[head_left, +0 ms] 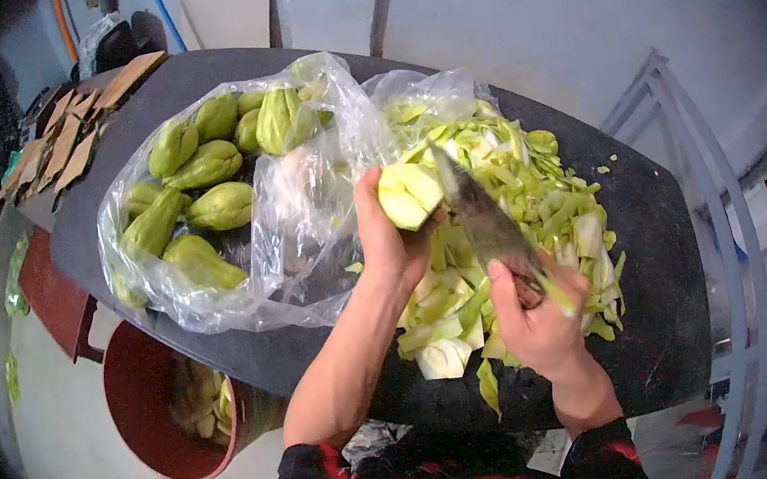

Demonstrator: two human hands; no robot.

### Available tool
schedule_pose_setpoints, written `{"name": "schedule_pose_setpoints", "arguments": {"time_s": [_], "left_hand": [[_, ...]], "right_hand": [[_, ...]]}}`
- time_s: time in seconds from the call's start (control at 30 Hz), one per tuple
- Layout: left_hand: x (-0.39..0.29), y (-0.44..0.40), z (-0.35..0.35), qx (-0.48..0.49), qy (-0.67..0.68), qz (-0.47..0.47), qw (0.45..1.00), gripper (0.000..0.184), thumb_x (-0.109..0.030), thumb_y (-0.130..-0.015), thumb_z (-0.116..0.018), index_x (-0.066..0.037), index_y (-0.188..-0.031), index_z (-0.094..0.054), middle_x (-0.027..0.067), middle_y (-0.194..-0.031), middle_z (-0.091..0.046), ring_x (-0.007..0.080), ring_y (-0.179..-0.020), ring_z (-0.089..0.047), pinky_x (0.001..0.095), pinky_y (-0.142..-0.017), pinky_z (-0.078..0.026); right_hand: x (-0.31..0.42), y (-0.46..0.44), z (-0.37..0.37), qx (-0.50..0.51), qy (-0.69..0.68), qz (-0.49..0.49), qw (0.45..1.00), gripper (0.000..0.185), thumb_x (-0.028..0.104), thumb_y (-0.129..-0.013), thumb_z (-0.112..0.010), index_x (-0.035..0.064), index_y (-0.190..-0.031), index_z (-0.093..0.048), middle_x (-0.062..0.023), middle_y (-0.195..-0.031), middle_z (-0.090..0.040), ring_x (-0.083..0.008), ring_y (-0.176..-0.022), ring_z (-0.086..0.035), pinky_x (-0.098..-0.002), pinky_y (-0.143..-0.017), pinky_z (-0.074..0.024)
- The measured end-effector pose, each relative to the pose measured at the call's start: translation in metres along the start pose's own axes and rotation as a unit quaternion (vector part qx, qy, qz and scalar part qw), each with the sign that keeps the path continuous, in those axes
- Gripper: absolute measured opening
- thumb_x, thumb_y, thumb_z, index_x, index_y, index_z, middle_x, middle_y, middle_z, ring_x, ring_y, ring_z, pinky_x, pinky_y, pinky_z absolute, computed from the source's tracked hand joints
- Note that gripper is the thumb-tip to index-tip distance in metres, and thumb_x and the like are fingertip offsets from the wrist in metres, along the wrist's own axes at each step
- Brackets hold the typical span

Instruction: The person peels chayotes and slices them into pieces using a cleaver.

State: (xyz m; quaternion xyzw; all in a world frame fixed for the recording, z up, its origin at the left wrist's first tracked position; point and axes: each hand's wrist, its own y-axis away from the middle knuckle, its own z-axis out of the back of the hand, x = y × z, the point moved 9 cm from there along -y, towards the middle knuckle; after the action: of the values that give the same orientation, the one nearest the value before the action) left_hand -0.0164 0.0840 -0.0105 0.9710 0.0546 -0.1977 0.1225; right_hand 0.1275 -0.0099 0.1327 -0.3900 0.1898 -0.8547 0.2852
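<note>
My left hand is wrapped round a pale green peeled chayote and holds it above the table. In my right hand is a knife, its broad dark blade pointing up and left, close beside the chayote; the blade is slightly blurred. A heap of green peelings lies beneath and to the right of both hands. To the left, a clear plastic bag is spread open with several whole unpeeled chayotes in it.
The dark oval table carries it all. A red-brown bucket with pale pieces inside stands on the floor at lower left. Cardboard pieces lie at the table's far left end. A grey metal rail stands at right.
</note>
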Motion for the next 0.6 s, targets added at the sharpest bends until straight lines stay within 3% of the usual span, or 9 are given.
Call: {"name": "schedule_pose_setpoints", "arguments": {"time_s": [0.13,0.23,0.33,0.47,0.53,0.6], "left_hand": [[-0.003,0.0,-0.001,-0.01,-0.022,-0.04,0.999,0.038,-0.047,-0.091,-0.048,-0.012,-0.104,-0.056,0.0069,-0.094,-0.063,0.0226,-0.086,-0.062,0.0415,-0.07,-0.05],[0.002,0.001,-0.001,0.006,-0.001,-0.055,0.998,0.037,-0.047,-0.091,-0.047,-0.015,-0.109,-0.054,0.007,-0.098,-0.062,0.0233,-0.088,-0.061,0.0421,-0.07,-0.05],[0.006,0.001,-0.002,0.003,-0.019,-0.051,0.999,0.036,-0.046,-0.091,-0.045,-0.018,-0.112,-0.052,0.0063,-0.103,-0.061,0.0239,-0.093,-0.06,0.0438,-0.072,-0.05],[-0.002,0.009,-0.008,-0.012,-0.026,-0.023,0.999,0.034,-0.043,-0.091,-0.045,-0.017,-0.111,-0.053,0.0046,-0.106,-0.06,0.0228,-0.097,-0.059,0.0438,-0.076,-0.05],[-0.005,0.008,-0.011,0.02,-0.029,-0.016,0.999,0.031,-0.041,-0.091,-0.047,-0.016,-0.109,-0.054,0.0043,-0.103,-0.061,0.0227,-0.095,-0.06,0.0434,-0.077,-0.051],[-0.006,0.01,-0.016,0.045,0.008,0.036,0.998,0.024,-0.036,-0.088,-0.053,-0.015,-0.098,-0.057,0.0049,-0.091,-0.064,0.0235,-0.084,-0.063,0.0423,-0.075,-0.053]], "right_hand": [[-0.005,0.002,0.004,-0.028,-0.024,-0.003,0.999,0.017,0.005,-0.082,-0.068,-0.0013,-0.096,-0.064,-0.0161,-0.073,-0.066,-0.0268,-0.062,-0.068,-0.0361,-0.055,-0.0514],[-0.003,0.0,-0.009,-0.022,-0.013,0.059,0.998,0.016,0.005,-0.083,-0.066,-0.0005,-0.098,-0.064,-0.0173,-0.075,-0.066,-0.03,-0.063,-0.068,-0.0367,-0.056,-0.0518],[-0.029,-0.002,-0.034,0.031,-0.006,-0.004,0.999,0.014,0.005,-0.086,-0.061,0.0006,-0.099,-0.062,-0.0187,-0.077,-0.065,-0.0347,-0.064,-0.066,-0.0388,-0.058,-0.0515],[-0.029,-0.005,-0.035,0.035,-0.033,-0.027,0.998,0.014,0.004,-0.086,-0.061,0.0004,-0.099,-0.061,-0.0186,-0.077,-0.065,-0.034,-0.064,-0.066,-0.0397,-0.058,-0.0511],[-0.021,-0.006,-0.027,-0.02,-0.042,0.004,0.999,0.01,0.007,-0.087,-0.063,-0.001,-0.083,-0.061,-0.0123,-0.057,-0.057,-0.0251,-0.046,-0.058,-0.035,-0.045,-0.0422],[-0.019,-0.003,-0.028,-0.015,-0.042,0.014,0.999,0.01,0.007,-0.087,-0.064,-0.0009,-0.083,-0.061,-0.0115,-0.056,-0.057,-0.0247,-0.045,-0.058,-0.0345,-0.045,-0.042]]}}
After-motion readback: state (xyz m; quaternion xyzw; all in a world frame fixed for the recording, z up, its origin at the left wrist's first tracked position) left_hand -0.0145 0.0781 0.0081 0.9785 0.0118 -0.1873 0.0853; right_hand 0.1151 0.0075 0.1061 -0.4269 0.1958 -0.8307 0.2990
